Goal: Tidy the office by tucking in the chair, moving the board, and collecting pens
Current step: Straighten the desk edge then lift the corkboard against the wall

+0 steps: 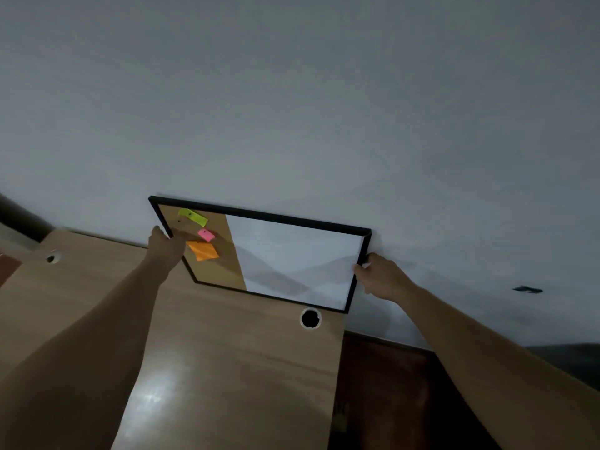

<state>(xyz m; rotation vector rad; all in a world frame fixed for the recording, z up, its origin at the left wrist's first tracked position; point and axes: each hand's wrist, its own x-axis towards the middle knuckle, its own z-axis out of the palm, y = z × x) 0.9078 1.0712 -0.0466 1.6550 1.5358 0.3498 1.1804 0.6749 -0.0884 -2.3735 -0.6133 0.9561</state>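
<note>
A black-framed board [292, 254], part cork and part whiteboard, leans against the grey wall at the back of the wooden desk [227, 368]. Green, pink and orange sticky notes [203, 250] are pinned to the cork side. My left hand [167, 243] grips the board's left frame edge. My right hand [378, 276] grips its right frame edge, which overhangs the desk's right end. No chair or pens are in view.
The desk has a round cable hole [310, 318] near its right back corner and another [52, 258] at the far left. Dark red floor [389, 384] lies right of the desk. The wall [324, 108] fills the upper view, with a dark mark [527, 289] at right.
</note>
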